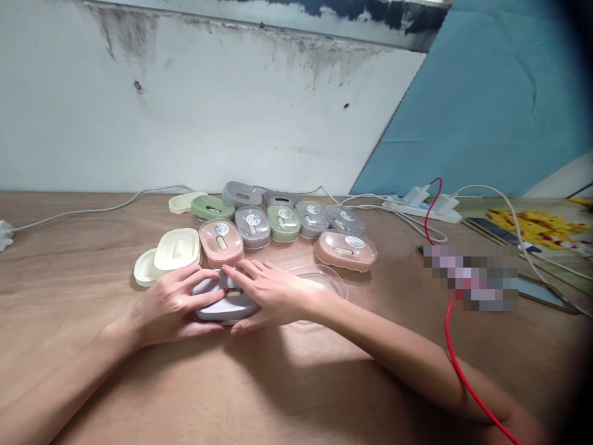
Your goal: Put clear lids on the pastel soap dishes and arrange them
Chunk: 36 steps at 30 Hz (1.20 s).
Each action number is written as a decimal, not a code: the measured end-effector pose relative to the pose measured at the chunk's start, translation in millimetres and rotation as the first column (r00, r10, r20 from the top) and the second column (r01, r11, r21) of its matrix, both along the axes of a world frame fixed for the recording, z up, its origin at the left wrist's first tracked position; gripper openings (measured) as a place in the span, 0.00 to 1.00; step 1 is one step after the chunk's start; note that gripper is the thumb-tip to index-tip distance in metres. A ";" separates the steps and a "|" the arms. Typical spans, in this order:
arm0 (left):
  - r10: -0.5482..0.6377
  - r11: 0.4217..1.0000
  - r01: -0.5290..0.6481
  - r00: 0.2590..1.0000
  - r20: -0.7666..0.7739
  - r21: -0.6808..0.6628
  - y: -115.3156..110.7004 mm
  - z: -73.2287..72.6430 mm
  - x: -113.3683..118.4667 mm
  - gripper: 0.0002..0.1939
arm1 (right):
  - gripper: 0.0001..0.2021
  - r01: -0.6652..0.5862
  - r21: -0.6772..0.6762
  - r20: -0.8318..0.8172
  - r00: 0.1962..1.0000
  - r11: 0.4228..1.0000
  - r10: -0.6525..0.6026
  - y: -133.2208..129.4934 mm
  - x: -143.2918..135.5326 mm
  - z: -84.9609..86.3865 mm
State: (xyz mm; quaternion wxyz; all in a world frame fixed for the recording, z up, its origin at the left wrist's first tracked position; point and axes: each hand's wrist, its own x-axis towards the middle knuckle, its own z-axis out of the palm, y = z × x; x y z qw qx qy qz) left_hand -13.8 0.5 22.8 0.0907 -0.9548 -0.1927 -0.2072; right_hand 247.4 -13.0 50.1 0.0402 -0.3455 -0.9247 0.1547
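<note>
The left hand (172,304) and right hand (278,293) hold a pale gray box (231,308), in front of the nearer pink box (222,250). Fingers bend around both ends, thumbs at the front. Cream tubs (177,248) sit left of the pink box. Pressing now calls for even, gentle hands.

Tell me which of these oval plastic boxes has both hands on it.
The pale lilac oval plastic box, nearest the camera. It alone has the left hand and the right hand on it.
</note>
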 end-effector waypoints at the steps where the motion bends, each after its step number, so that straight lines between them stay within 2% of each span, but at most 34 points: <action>1: -0.002 1.000 0.002 1.000 0.001 -0.001 0.5 0.3 -0.2 0.20 | 0.50 0.012 0.002 0.003 1.000 1.000 -0.012 -1.3 -0.8 -1.7; 6: 0.000 0.998 0.001 1.000 -0.012 0.055 -1.3 1.2 1.1 0.17 | 0.47 0.000 -0.015 -0.054 0.999 1.000 0.000 -5.0 -1.9 -2.3; 9: -0.002 0.995 0.005 0.999 -0.032 0.095 -2.1 -1.4 -0.2 0.18 | 0.47 0.010 -0.044 -0.028 1.000 0.999 -0.011 -5.0 -3.0 -3.0; 14: -0.025 1.000 0.026 0.999 -0.023 0.011 1.7 -6.1 -6.5 0.28 | 0.50 0.004 -0.053 -0.009 1.000 0.999 -0.004 -2.7 -4.5 -4.1; 18: 0.032 0.998 -0.031 0.999 0.011 -0.063 3.8 -6.3 -7.5 0.28 | 0.47 0.008 -0.050 -0.029 1.000 0.999 -0.010 0.5 -3.5 -0.6; 25: 0.036 0.990 -0.028 0.998 0.053 -0.138 5.1 -7.6 -6.0 0.39 | 0.41 -0.007 -0.011 -0.067 0.998 1.000 0.006 1.8 -6.4 5.1; 30: 0.006 0.984 0.002 0.999 0.043 -0.179 6.2 -9.8 -7.4 0.52 | 0.40 -0.048 0.032 -0.032 0.998 0.998 0.050 2.0 -9.1 2.8; 33: 0.046 0.980 -0.035 0.997 0.054 -0.197 4.6 -8.6 -5.0 0.46 | 0.42 -0.052 0.018 -0.039 0.998 0.998 0.053 4.1 -7.8 5.0; 36: 0.061 0.972 -0.049 0.997 0.044 -0.231 2.4 -5.7 -1.2 0.40 | 0.49 -0.022 -0.061 -0.034 0.999 0.998 0.020 8.0 5.3 19.9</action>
